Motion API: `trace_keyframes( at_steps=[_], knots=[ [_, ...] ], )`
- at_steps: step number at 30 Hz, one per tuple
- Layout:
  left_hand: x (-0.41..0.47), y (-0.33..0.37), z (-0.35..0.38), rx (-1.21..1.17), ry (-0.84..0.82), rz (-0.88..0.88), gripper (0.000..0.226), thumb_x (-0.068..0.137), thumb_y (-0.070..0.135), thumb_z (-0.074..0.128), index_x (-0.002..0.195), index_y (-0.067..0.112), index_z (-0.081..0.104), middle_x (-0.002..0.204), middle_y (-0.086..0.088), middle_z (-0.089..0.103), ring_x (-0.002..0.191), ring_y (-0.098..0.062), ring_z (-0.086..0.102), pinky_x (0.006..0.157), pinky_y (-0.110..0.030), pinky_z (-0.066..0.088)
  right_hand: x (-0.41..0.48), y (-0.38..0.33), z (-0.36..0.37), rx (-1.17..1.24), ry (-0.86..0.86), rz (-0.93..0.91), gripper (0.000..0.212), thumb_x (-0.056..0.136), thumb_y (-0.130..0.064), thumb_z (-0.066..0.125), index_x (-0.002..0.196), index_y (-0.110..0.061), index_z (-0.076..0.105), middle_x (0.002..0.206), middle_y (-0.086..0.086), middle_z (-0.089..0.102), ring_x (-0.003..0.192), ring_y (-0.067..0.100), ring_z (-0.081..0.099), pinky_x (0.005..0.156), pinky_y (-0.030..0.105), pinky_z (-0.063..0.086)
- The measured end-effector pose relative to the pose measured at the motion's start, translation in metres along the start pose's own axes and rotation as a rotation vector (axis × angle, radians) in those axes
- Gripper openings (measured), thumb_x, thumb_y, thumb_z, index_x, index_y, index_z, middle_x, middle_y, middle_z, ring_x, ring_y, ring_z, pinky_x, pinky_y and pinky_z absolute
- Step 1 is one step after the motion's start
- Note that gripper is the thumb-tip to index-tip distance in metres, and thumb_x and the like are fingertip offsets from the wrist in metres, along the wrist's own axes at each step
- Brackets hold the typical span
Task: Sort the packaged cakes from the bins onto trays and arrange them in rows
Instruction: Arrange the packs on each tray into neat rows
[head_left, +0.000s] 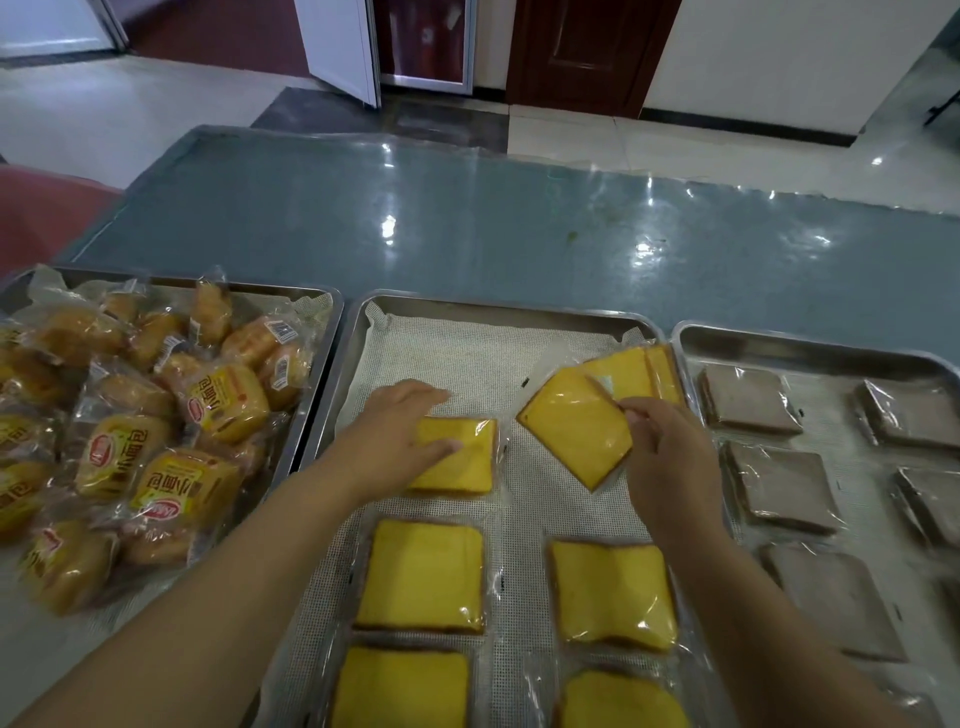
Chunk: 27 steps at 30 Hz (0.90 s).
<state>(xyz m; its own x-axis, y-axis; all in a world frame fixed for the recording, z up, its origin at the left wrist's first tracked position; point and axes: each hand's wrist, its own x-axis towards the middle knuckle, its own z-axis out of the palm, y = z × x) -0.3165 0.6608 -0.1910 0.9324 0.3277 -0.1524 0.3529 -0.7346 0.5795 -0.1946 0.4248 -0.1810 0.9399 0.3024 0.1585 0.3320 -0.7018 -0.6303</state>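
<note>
The middle steel tray (498, 306) has a white mesh liner and holds flat yellow packaged cakes in two columns. My left hand (395, 441) rests flat on one yellow cake (462, 462) in the left column, thumb across its top. My right hand (670, 457) pinches the edge of a tilted yellow cake (571, 426), turned like a diamond in the right column. More yellow cakes (639, 371) lie stacked at the tray's far right corner. Two neat cakes (423, 574) (613, 592) lie nearer me, two more at the bottom edge.
A left tray (311, 296) is heaped with wrapped golden buns (156, 415). A right tray (810, 343) holds brown packaged cakes (779, 488) in rows. The trays sit on a blue-grey table (519, 223) covered in clear plastic. Doors and tiled floor lie beyond.
</note>
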Motion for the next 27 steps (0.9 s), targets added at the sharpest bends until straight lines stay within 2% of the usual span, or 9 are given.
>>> trace_keyframes(
  at_steps=[5,8,11,15,18,20,23,25,27],
  knots=[
    [0.003,0.005,-0.012,-0.215,0.100,-0.009,0.058,0.088,0.047,0.055,0.140,0.028,0.038,0.137,0.008,0.046,0.127,-0.012,0.040,0.102,-0.034,0.038,0.020,-0.027,0.004,0.140,-0.008,-0.090,0.024,0.099,-0.019,0.044,0.113,-0.017,0.064,0.109,0.001,0.059,0.097,0.016,0.052,0.076,0.025,0.037],
    [0.012,0.019,-0.018,-0.383,0.122,-0.022,0.061,0.087,0.046,0.056,0.142,0.028,0.035,0.130,0.012,0.048,0.119,-0.008,0.046,0.099,-0.033,0.042,0.033,-0.046,0.007,0.248,-0.128,-0.105,0.021,0.099,-0.018,0.046,0.106,-0.023,0.064,0.098,-0.008,0.061,0.092,0.011,0.055,0.072,0.022,0.039],
    [0.024,0.026,-0.024,-0.517,0.189,-0.100,0.041,0.089,0.034,0.061,0.128,0.027,0.049,0.114,0.009,0.058,0.104,-0.013,0.058,0.088,-0.035,0.050,0.043,-0.056,0.008,0.309,-0.240,-0.070,0.019,0.099,-0.021,0.046,0.101,-0.032,0.062,0.093,-0.018,0.060,0.088,0.003,0.055,0.069,0.022,0.040],
    [0.037,0.018,-0.027,-0.694,0.236,-0.195,0.018,0.089,0.018,0.062,0.104,0.022,0.053,0.100,-0.001,0.061,0.083,-0.015,0.063,0.068,-0.027,0.054,0.049,-0.051,0.012,0.333,-0.242,-0.027,0.027,0.097,-0.027,0.050,0.122,-0.024,0.059,0.114,-0.009,0.063,0.103,0.010,0.058,0.084,0.028,0.050],
    [0.047,0.004,-0.026,-0.782,0.334,-0.309,0.019,0.092,0.018,0.059,0.107,0.020,0.048,0.104,0.000,0.057,0.084,-0.015,0.062,0.066,-0.025,0.052,0.047,-0.038,0.015,0.284,-0.239,-0.014,0.034,0.095,-0.027,0.055,0.127,-0.018,0.056,0.120,-0.005,0.060,0.103,0.010,0.058,0.075,0.017,0.045],
    [0.055,-0.004,-0.025,-0.830,0.381,-0.377,0.019,0.093,0.019,0.058,0.108,0.020,0.047,0.109,-0.003,0.057,0.086,-0.018,0.062,0.067,-0.027,0.054,0.044,-0.028,0.016,0.232,-0.253,-0.005,0.033,0.093,-0.027,0.057,0.125,-0.017,0.056,0.120,-0.002,0.060,0.096,0.009,0.058,0.069,0.016,0.044],
    [0.066,-0.018,-0.019,-0.752,0.383,-0.440,0.018,0.093,0.023,0.058,0.106,0.020,0.047,0.103,-0.004,0.059,0.089,-0.023,0.061,0.079,-0.041,0.056,0.041,-0.015,0.015,0.132,-0.245,-0.011,0.033,0.091,-0.025,0.060,0.123,-0.015,0.057,0.120,0.002,0.059,0.098,0.012,0.057,0.073,0.026,0.051],
    [0.068,-0.024,-0.015,-0.501,0.338,-0.435,0.020,0.091,0.027,0.060,0.107,0.020,0.050,0.099,0.000,0.059,0.091,-0.022,0.059,0.085,-0.043,0.052,0.039,-0.009,0.012,0.024,-0.192,-0.048,0.033,0.090,-0.025,0.062,0.120,-0.013,0.059,0.118,0.003,0.058,0.100,0.015,0.054,0.077,0.029,0.046],
    [0.068,-0.026,-0.010,-0.158,0.289,-0.411,0.032,0.089,0.027,0.061,0.116,0.014,0.051,0.113,-0.007,0.058,0.098,-0.023,0.056,0.085,-0.038,0.049,0.039,-0.003,0.009,-0.097,-0.080,-0.098,0.032,0.088,-0.022,0.065,0.117,-0.010,0.061,0.118,0.009,0.059,0.103,0.023,0.054,0.081,0.031,0.042]
  ],
)
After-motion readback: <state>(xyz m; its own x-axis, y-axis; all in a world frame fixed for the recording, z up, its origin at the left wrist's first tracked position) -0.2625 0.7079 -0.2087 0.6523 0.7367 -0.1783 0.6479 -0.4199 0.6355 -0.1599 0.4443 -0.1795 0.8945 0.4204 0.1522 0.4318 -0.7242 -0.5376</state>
